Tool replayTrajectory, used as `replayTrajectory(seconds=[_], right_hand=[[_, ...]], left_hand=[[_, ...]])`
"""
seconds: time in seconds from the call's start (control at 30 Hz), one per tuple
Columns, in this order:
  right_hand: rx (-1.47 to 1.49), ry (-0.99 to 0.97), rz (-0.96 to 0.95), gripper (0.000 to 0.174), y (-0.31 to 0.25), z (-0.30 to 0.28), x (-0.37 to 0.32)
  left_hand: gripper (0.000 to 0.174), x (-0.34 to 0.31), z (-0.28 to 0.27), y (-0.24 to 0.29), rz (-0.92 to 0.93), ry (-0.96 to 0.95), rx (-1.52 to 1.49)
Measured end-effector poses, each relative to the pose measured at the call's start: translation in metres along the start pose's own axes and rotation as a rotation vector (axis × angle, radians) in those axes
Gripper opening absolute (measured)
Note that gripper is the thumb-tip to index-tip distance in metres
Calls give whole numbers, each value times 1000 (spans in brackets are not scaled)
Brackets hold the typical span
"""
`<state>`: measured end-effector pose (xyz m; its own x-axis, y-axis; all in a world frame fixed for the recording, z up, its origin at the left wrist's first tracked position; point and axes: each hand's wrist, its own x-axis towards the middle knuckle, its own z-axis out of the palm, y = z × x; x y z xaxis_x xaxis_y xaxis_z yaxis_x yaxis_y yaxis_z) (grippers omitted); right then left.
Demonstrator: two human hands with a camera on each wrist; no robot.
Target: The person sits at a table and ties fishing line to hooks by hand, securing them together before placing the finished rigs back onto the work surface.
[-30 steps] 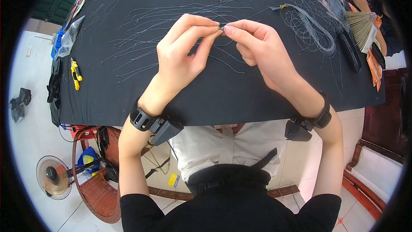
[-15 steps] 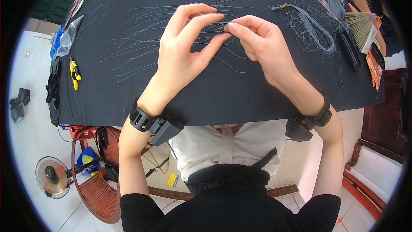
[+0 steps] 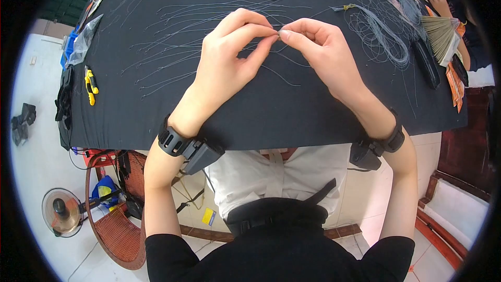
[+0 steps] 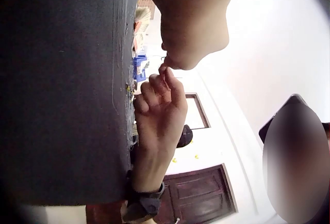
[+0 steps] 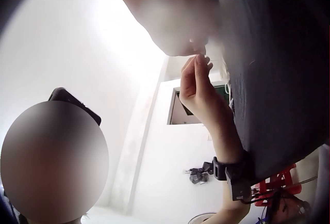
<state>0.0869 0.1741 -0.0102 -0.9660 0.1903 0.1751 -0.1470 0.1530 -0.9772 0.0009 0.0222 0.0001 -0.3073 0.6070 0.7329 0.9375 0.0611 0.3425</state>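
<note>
Over the black-covered table, my left hand (image 3: 227, 47) and right hand (image 3: 326, 52) meet fingertip to fingertip. Thumb and fingers of each are pinched together at one tiny object. In the left wrist view a small dark curved piece, like a fish hook (image 4: 163, 58), pokes out where the fingertips come together; most of it is hidden by the fingers. Beneath and beyond my hands lie several thin grey fishing lines (image 3: 172, 34), spread roughly side by side, with small dark hooks at their left ends. The right wrist view shows the left fingertips right against the right hand's.
A bundle of loose grey line (image 3: 376, 36) lies at the right, beside a fanned stack of card strips (image 3: 440, 36) and a black case (image 3: 425, 62). Yellow-handled pliers (image 3: 91, 87) lie at the left. Another person's hand (image 3: 437, 0) shows at the far right.
Half a second ago my left thumb and fingers were spread apart; they have closed again at the right fingertips. The right hand has kept its pinch and barely moved.
</note>
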Motion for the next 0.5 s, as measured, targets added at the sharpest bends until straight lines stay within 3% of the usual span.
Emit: replayTrajectory(seconds=[0.5], right_hand=[[-7,-94,56,18,-6,-7,6]], left_hand=[[4,-6,4,-6,-354,-83,-482]])
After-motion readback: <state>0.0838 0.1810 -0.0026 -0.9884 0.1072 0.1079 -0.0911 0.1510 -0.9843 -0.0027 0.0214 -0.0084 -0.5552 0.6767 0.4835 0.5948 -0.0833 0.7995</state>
